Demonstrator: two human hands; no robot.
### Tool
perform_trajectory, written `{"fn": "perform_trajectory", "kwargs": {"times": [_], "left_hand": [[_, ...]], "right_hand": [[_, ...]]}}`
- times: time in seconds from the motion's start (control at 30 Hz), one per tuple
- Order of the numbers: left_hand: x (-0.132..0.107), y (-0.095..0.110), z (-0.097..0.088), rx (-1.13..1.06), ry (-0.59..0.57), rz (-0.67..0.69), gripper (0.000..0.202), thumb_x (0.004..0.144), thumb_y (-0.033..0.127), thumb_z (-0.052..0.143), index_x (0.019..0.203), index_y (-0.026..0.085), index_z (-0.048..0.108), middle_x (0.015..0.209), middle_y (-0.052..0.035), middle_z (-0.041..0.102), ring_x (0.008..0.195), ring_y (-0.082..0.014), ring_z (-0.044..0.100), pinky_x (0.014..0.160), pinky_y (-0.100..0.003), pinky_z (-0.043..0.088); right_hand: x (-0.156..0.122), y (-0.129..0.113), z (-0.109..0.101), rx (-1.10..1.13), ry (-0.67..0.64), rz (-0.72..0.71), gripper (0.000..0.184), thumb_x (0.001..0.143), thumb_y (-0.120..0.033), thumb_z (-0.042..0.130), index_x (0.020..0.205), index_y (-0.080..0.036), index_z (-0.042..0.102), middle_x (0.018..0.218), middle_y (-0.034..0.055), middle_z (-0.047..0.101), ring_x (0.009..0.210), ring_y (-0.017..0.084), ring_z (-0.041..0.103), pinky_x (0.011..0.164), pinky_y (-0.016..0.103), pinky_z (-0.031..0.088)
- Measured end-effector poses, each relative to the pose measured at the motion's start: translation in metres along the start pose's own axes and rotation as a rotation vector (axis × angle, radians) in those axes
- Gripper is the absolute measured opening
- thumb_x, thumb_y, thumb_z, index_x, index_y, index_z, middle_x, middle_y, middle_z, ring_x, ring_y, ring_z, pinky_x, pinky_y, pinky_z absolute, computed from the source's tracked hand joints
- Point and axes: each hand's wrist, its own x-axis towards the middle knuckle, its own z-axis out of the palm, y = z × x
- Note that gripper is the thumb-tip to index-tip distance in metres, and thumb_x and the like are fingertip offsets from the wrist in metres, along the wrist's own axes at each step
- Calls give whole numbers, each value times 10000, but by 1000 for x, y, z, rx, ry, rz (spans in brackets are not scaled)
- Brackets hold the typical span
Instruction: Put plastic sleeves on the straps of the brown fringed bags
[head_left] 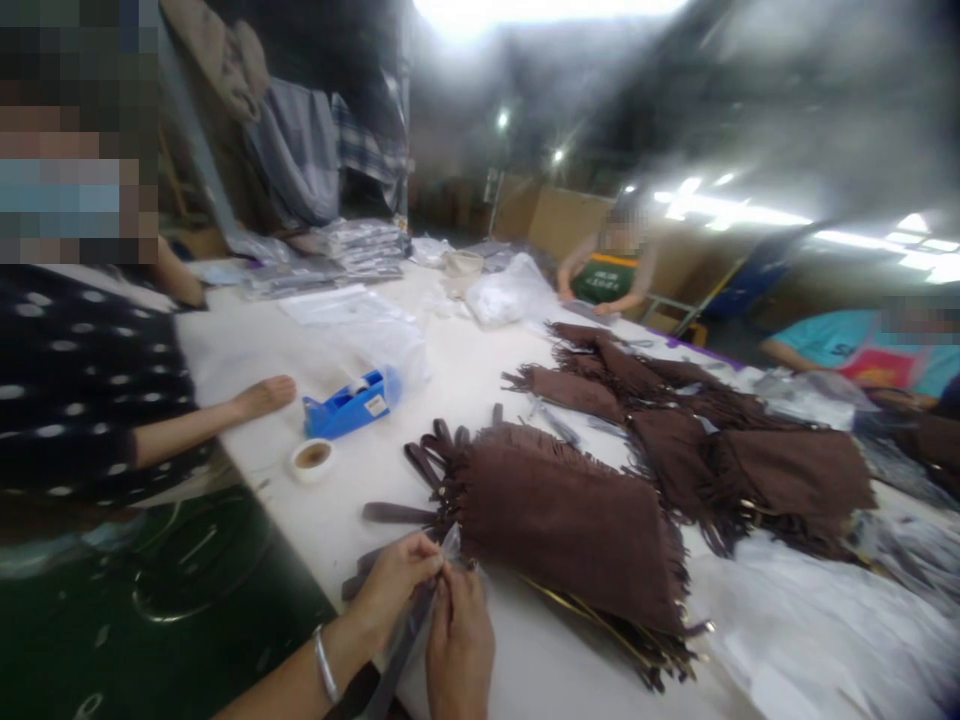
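My left hand (394,585) and my right hand (459,640) meet at the near edge of a white table (480,370). Both pinch the top of a thin clear plastic bag (420,610) that hangs down between them. A silver bangle sits on my left wrist. Just beyond my fingers lies a brown fringed suede bag (570,520) with dark straps (424,460) spread to its left.
More brown fringed bags (675,410) lie in a row toward the far right. A blue tape dispenser (351,403) and a small tape roll (312,458) sit on the left. A person's arm (217,415) rests on the table; other people sit at the far side.
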Motion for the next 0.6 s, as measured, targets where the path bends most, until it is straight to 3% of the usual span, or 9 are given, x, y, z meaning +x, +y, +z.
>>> {"fn": "perform_trajectory", "kwargs": {"times": [0.07, 0.13, 0.2, 0.27, 0.3, 0.37, 0.43, 0.5, 0.6], "left_hand": [[0, -1, 0, -66, -8, -46, 195, 630, 275, 723, 718, 175, 581, 662, 8, 627, 614, -138, 541, 606, -240, 379], [-2, 0, 2, -76, -13, -44, 186, 645, 284, 703, 717, 179, 567, 657, 4, 637, 618, -143, 554, 623, -246, 389], [-5, 3, 5, -33, 8, -8, 176, 666, 304, 677, 715, 184, 558, 652, -1, 643, 639, -157, 574, 644, -256, 398], [-7, 9, 10, 16, 29, 13, 161, 663, 295, 656, 712, 185, 550, 637, -3, 640, 650, -169, 583, 647, -262, 398], [-7, 13, 12, 20, 37, 22, 147, 657, 279, 643, 709, 185, 543, 633, -4, 639, 645, -170, 581, 645, -265, 397], [-7, 19, 19, -1, 43, 51, 118, 653, 249, 610, 706, 187, 525, 621, -7, 640, 619, -165, 572, 640, -271, 395], [-5, 23, 24, -43, 48, 102, 94, 653, 226, 580, 709, 188, 515, 616, -10, 645, 602, -162, 568, 642, -278, 399], [-3, 23, 26, -71, 41, 129, 95, 629, 198, 570, 705, 190, 512, 597, -5, 639, 595, -165, 573, 640, -282, 406], [1, 13, 22, -93, 68, 98, 132, 567, 159, 574, 681, 191, 516, 547, 9, 618, 558, -165, 572, 597, -275, 403]], "right_hand": [[10, -12, -20, -46, -113, -91, 237, 895, -279, 529, 1049, -291, 710, 927, 69, 697, 845, 228, 648, 747, 320, 495], [29, -27, -51, -179, -123, -228, 245, 887, -283, 559, 1080, -321, 704, 939, 47, 710, 831, 211, 659, 744, 299, 501], [55, -35, -86, -418, 75, -310, 355, 895, -352, 558, 1243, -311, 621, 1138, 70, 672, 1029, 247, 620, 903, 359, 465], [85, -30, -117, -700, 186, -305, 558, 890, -480, 528, 1393, -243, 484, 1413, 128, 481, 1301, 343, 414, 1054, 514, 325], [100, -23, -128, -817, 152, -306, 577, 897, -522, 481, 1395, -231, 482, 1455, 135, 429, 1340, 373, 352, 1059, 573, 287], [126, -5, -144, -976, -43, -334, 502, 937, -518, 355, 1322, -273, 563, 1443, 104, 454, 1311, 387, 391, 1009, 625, 314], [141, 9, -147, -1055, -130, -355, 489, 961, -474, 265, 1240, -306, 629, 1419, 78, 489, 1270, 386, 443, 963, 636, 353], [142, 17, -138, -1063, -31, -383, 515, 950, -503, 276, 1297, -283, 586, 1463, 92, 433, 1311, 402, 395, 972, 642, 349], [114, 23, -105, -864, 71, -528, 631, 868, -612, 422, 1368, -240, 520, 1452, 127, 438, 1314, 402, 405, 985, 595, 395]]}}
